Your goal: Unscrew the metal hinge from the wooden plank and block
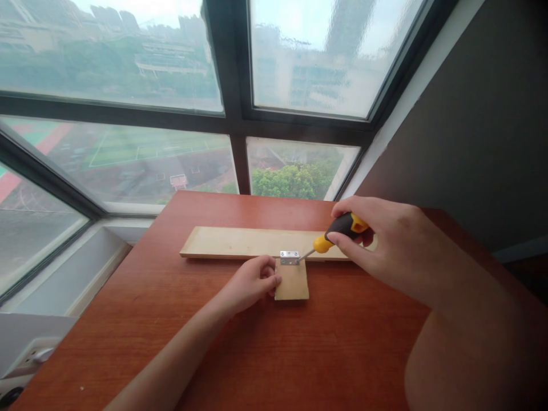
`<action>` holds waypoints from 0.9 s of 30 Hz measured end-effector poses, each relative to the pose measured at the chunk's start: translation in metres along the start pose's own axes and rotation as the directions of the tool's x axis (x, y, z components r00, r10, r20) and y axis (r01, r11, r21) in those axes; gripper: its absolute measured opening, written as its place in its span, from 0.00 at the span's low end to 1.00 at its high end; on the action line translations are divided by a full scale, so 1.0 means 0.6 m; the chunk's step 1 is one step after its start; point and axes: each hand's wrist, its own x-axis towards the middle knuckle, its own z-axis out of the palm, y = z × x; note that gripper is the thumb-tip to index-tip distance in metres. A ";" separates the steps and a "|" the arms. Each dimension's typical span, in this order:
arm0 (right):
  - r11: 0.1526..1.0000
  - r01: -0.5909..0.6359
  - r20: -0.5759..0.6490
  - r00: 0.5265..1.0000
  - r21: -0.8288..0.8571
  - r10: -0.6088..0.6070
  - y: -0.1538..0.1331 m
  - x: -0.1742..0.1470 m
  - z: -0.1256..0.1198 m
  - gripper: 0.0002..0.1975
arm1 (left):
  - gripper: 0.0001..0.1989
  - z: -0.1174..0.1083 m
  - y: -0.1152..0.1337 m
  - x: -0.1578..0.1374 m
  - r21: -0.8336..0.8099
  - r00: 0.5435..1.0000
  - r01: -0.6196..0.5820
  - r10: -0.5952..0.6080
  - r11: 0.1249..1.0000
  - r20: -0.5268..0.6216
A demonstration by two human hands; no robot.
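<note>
My right hand (363, 234) is wrapped round the black and yellow handle of a screwdriver (341, 229). Its shaft slants down to the left, and the tip meets the right end of a small silver hinge (289, 258). That hinge bridges a long pale wooden board (231, 242) and a small, near-square wooden piece (291, 284) in front of it. Closed at the left edge of the small piece, my left hand (259, 279) grips it between thumb and fingers. Part of the long board is hidden behind the screwdriver and my right hand.
Both boards lie on a reddish-brown wooden table (299, 354). Dark-framed windows (233, 123) rise behind its far edge, and a dark wall (479, 131) stands to the right. A wall socket (32, 357) is at the lower left.
</note>
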 end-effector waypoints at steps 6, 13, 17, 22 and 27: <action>0.998 -0.055 0.033 0.998 0.020 0.055 -0.017 0.006 0.004 0.13 | 0.12 -0.001 -0.005 0.001 -0.007 1.000 -0.007 0.007 1.000 0.007; 0.974 0.164 0.029 0.985 0.154 -0.171 -0.021 -0.002 0.006 0.18 | 0.14 -0.002 -0.011 0.003 0.007 1.000 -0.002 0.002 1.000 0.013; 0.981 0.120 0.040 0.991 0.150 -0.127 -0.020 0.000 0.009 0.19 | 0.13 -0.003 -0.011 0.003 -0.008 1.000 -0.017 0.018 1.000 0.017; 0.997 -0.076 -0.007 0.997 0.000 0.076 -0.018 0.012 0.016 0.11 | 0.13 -0.002 -0.009 0.002 0.005 1.000 0.012 -0.012 1.000 0.014; 0.995 0.056 -0.013 0.998 0.082 -0.055 -0.018 0.007 0.014 0.10 | 0.13 0.003 -0.006 0.001 -0.054 0.999 0.042 -0.041 0.998 0.014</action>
